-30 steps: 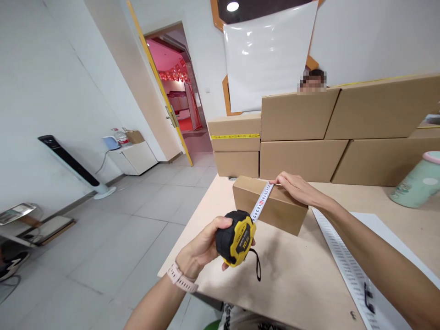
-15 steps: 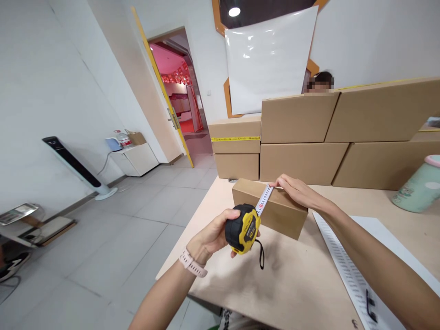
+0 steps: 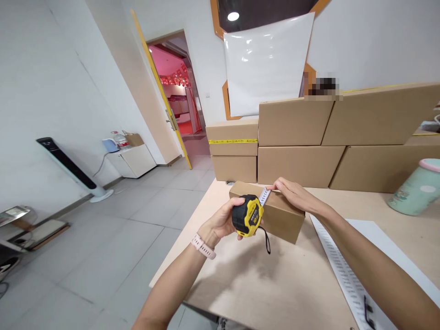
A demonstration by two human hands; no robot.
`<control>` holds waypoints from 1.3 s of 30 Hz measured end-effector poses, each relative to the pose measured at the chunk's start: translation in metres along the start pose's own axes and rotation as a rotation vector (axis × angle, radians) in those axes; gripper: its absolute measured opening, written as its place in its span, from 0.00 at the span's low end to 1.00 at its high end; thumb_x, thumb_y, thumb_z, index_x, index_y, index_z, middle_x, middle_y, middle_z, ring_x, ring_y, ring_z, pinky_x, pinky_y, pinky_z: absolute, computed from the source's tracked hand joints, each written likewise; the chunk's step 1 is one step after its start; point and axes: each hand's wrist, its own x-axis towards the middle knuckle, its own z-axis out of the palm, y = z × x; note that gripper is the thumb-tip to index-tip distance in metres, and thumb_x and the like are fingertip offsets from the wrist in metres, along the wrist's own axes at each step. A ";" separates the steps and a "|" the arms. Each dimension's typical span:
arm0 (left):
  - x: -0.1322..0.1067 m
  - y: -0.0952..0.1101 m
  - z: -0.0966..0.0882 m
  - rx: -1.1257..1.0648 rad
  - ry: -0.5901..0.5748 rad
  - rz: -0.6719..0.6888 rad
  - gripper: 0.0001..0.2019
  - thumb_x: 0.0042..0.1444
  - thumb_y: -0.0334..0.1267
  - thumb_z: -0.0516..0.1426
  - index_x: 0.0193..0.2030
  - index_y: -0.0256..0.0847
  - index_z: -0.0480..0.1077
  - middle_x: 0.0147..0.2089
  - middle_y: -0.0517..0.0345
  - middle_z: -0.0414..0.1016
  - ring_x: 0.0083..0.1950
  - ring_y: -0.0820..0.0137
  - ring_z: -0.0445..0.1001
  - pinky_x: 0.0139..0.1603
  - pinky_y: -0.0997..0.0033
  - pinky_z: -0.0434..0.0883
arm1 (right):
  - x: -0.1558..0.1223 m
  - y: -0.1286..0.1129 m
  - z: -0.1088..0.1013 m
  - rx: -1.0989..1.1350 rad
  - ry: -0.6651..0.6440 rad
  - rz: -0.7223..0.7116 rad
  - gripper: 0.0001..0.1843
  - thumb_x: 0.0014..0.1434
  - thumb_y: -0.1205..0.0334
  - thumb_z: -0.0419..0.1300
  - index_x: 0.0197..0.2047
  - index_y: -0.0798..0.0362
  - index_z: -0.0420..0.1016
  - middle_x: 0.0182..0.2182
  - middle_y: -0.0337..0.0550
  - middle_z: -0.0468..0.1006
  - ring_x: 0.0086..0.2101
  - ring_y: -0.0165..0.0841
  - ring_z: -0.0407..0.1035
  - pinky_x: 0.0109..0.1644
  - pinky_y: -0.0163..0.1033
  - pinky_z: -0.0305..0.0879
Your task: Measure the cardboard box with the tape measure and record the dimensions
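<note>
My left hand is wrapped round a yellow and black tape measure, held above the table in front of a small cardboard box. A short length of white blade runs from the case across the top of this box. At the blade's far end, the fingers of my right hand pinch its tip at the box's back edge, while the rest of that hand lies over the box top. From the case dangles a black wrist strap.
Larger cardboard boxes stand stacked along the table's back, with a person's head partly visible behind them. A green cup stands at the right. Printed sheets and dark-framed glasses lie near my right forearm. The table's left edge borders open floor.
My left hand has brought the tape measure's case up and closer to the box, and less blade shows. My right hand stays at the blade's tip. The view has shifted slightly.
</note>
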 end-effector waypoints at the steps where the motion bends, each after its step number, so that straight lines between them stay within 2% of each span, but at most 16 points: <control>1: 0.000 0.000 -0.001 -0.004 -0.005 -0.006 0.27 0.56 0.53 0.54 0.52 0.30 0.68 0.41 0.37 0.80 0.31 0.56 0.81 0.13 0.74 0.70 | 0.000 0.000 0.000 -0.002 0.000 0.003 0.20 0.68 0.48 0.38 0.31 0.46 0.62 0.49 0.39 0.79 0.45 0.41 0.71 0.48 0.45 0.63; 9: -0.001 0.000 -0.001 -0.011 -0.006 -0.020 0.29 0.55 0.52 0.54 0.57 0.31 0.66 0.45 0.37 0.79 0.31 0.59 0.80 0.14 0.74 0.70 | 0.003 0.003 0.001 0.002 -0.001 -0.001 0.20 0.68 0.48 0.38 0.31 0.46 0.61 0.49 0.39 0.80 0.46 0.40 0.71 0.49 0.45 0.63; 22: -0.001 0.001 -0.001 0.054 0.032 -0.025 0.28 0.54 0.54 0.54 0.52 0.31 0.69 0.42 0.39 0.80 0.31 0.58 0.80 0.13 0.75 0.68 | 0.002 0.003 -0.001 -0.028 -0.003 -0.017 0.20 0.68 0.49 0.38 0.31 0.46 0.62 0.47 0.40 0.80 0.43 0.41 0.72 0.48 0.45 0.64; 26: 0.000 -0.001 0.001 0.103 0.044 -0.003 0.29 0.55 0.55 0.53 0.52 0.31 0.68 0.41 0.39 0.80 0.30 0.61 0.79 0.13 0.76 0.67 | 0.004 0.001 0.000 -0.023 0.005 -0.014 0.20 0.67 0.49 0.38 0.32 0.46 0.64 0.47 0.39 0.81 0.46 0.41 0.72 0.50 0.47 0.64; 30: -0.005 -0.004 0.006 0.186 0.041 0.056 0.31 0.54 0.55 0.53 0.55 0.31 0.66 0.42 0.40 0.78 0.27 0.66 0.75 0.15 0.75 0.66 | 0.002 -0.008 -0.002 0.014 0.035 -0.057 0.19 0.68 0.50 0.41 0.37 0.46 0.68 0.48 0.41 0.80 0.49 0.41 0.72 0.53 0.49 0.63; 32: -0.018 -0.004 0.013 0.246 0.027 0.103 0.33 0.49 0.53 0.58 0.58 0.32 0.65 0.44 0.43 0.76 0.31 0.67 0.75 0.22 0.73 0.69 | -0.008 -0.019 -0.006 0.088 0.096 -0.098 0.16 0.67 0.49 0.45 0.40 0.47 0.69 0.49 0.43 0.80 0.48 0.41 0.72 0.52 0.50 0.65; 35: -0.051 0.000 0.029 0.367 0.010 0.151 0.44 0.37 0.43 0.68 0.64 0.41 0.61 0.53 0.50 0.72 0.48 0.62 0.72 0.44 0.67 0.70 | -0.042 -0.036 -0.010 0.168 0.206 -0.175 0.11 0.64 0.49 0.53 0.42 0.47 0.68 0.49 0.46 0.79 0.48 0.41 0.72 0.49 0.48 0.68; 36: -0.063 0.001 0.035 0.461 0.002 0.140 0.47 0.33 0.40 0.69 0.64 0.44 0.60 0.54 0.52 0.70 0.51 0.61 0.69 0.49 0.64 0.68 | -0.057 -0.039 -0.009 0.155 0.225 -0.197 0.10 0.63 0.51 0.56 0.42 0.47 0.69 0.48 0.45 0.79 0.47 0.41 0.73 0.49 0.47 0.68; 39: -0.097 -0.004 0.051 1.026 -0.007 0.082 0.49 0.32 0.42 0.68 0.66 0.50 0.56 0.56 0.54 0.68 0.53 0.57 0.68 0.55 0.56 0.66 | -0.106 -0.039 0.006 0.117 0.192 -0.224 0.06 0.62 0.54 0.58 0.40 0.46 0.70 0.45 0.43 0.79 0.45 0.38 0.73 0.48 0.43 0.69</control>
